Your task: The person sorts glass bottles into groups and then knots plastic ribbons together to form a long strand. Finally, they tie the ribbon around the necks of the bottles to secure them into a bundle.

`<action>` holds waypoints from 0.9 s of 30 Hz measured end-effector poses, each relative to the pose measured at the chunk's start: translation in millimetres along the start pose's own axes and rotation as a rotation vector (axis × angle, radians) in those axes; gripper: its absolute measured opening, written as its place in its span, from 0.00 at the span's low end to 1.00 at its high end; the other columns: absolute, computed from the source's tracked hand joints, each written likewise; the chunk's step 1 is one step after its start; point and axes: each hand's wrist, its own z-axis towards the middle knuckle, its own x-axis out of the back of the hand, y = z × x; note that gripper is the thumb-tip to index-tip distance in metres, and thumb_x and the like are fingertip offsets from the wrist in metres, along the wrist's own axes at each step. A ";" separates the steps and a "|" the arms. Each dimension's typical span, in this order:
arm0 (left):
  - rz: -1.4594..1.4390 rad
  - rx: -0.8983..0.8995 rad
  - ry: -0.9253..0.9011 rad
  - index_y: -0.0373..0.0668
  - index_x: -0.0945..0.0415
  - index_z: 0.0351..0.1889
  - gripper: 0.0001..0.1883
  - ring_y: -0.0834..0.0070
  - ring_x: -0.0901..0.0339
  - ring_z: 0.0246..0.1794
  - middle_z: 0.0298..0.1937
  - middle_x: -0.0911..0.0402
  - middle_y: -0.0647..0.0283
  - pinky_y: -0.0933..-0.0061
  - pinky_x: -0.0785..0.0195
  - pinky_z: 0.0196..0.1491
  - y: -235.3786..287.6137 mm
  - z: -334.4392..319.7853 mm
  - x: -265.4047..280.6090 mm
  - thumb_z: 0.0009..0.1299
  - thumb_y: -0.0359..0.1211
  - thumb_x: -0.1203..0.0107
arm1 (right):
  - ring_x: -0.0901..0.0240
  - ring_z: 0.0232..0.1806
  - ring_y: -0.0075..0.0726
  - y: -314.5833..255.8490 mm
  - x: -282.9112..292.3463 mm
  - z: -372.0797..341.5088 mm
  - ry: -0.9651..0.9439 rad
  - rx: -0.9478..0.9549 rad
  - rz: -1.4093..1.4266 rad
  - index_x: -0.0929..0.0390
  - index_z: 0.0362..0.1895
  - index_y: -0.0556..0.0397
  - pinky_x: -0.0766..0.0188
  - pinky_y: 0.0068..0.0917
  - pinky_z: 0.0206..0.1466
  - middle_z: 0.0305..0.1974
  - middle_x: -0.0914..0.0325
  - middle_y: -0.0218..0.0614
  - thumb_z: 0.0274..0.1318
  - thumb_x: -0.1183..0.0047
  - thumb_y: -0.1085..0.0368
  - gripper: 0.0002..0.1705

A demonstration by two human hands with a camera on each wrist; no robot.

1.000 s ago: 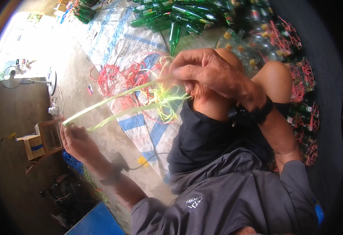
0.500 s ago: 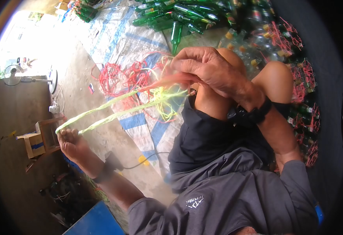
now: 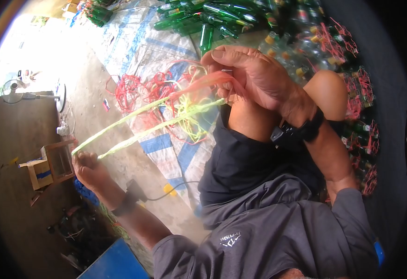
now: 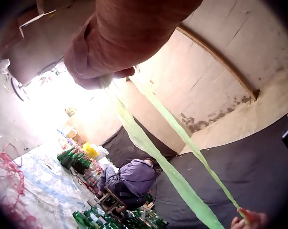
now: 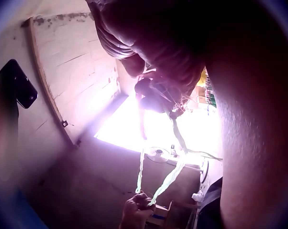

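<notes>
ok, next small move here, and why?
Probably draw the red strip snugger with the right hand: it bows loosely at that hand, while both green strands run straight to the left hand, which could anchor the pull.

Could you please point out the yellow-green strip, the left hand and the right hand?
Yellow-green strip [image 4: 176, 181], left wrist view: middle of its wider length.
Left hand [image 3: 88, 170], head view: middle of the hand.
Right hand [image 3: 264, 83], head view: the palm.

Here's a grey short-sleeved shirt [image 3: 277, 232] across the bottom, white logo [image 3: 230, 239] showing; dark shorts [image 3: 254, 162] at centre; black strap [image 3: 316, 126] right of centre, another band [image 3: 125, 205] lower left, thin dark cable [image 3: 171, 190] beside it.
</notes>
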 end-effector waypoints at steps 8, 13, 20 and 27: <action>0.035 0.077 -0.009 0.35 0.24 0.53 0.15 0.85 0.36 0.26 0.32 0.25 0.72 0.78 0.43 0.31 -44.1 20.0 54.5 0.77 0.37 0.45 | 0.21 0.30 0.24 2.5 0.6 1.9 0.002 0.029 0.011 0.21 0.53 0.61 0.20 0.22 0.34 0.40 0.20 0.37 0.70 0.42 0.59 0.17; 0.298 0.109 0.270 0.38 0.22 0.54 0.10 0.88 0.35 0.24 0.33 0.22 0.72 0.83 0.44 0.27 -24.7 -1.6 1.9 0.80 0.31 0.49 | 0.21 0.30 0.24 -2.7 0.7 -2.7 -0.059 0.015 -0.129 0.22 0.54 0.61 0.20 0.22 0.33 0.41 0.19 0.40 0.66 0.40 0.64 0.17; 0.623 -0.007 0.137 0.36 0.26 0.66 0.20 0.68 0.25 0.64 0.65 0.22 0.54 0.63 0.34 0.66 -16.0 -38.4 -79.4 0.77 0.31 0.44 | 0.24 0.30 0.22 3.9 -2.3 -0.2 -0.088 -0.022 -0.097 0.22 0.54 0.63 0.23 0.20 0.34 0.47 0.16 0.49 0.64 0.42 0.68 0.16; 0.429 -0.084 -0.574 0.33 0.26 0.64 0.19 0.67 0.29 0.69 0.63 0.20 0.54 0.62 0.41 0.72 6.1 -78.7 -197.2 0.80 0.32 0.48 | 0.23 0.33 0.23 15.7 -9.2 4.9 -0.131 -0.007 -0.138 0.19 0.50 0.60 0.24 0.20 0.37 0.38 0.18 0.34 0.64 0.40 0.67 0.13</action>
